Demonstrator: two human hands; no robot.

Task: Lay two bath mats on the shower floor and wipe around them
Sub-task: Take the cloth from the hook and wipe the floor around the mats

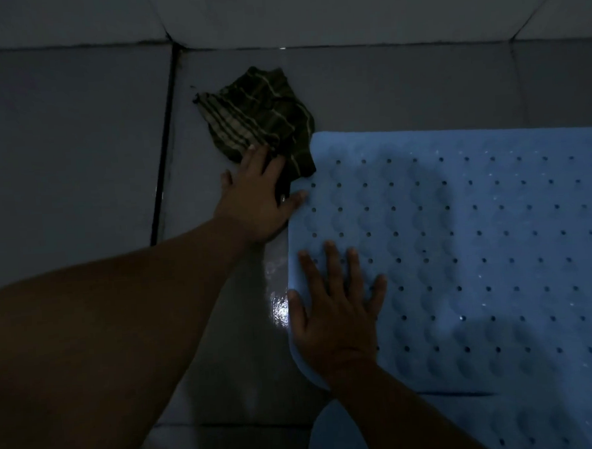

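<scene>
Left hand (257,202) grip flat, fingers straight, pressing striped cloth (261,116) on tiled floor (78,150) by mat corner. Right hand (337,311) spread flat on blue perforated mat (477,249). Second blue mat (401,431) just below, edges touching.

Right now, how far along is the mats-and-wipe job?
Done: one blue mat lies flat on the tiled floor, and a second blue mat shows at the bottom edge. In hand: the right hand presses the first mat's left edge, while the left hand rests flat on the striped cloth at the mat's corner. Left: wiping; a wet sheen remains beside the mat.
</scene>
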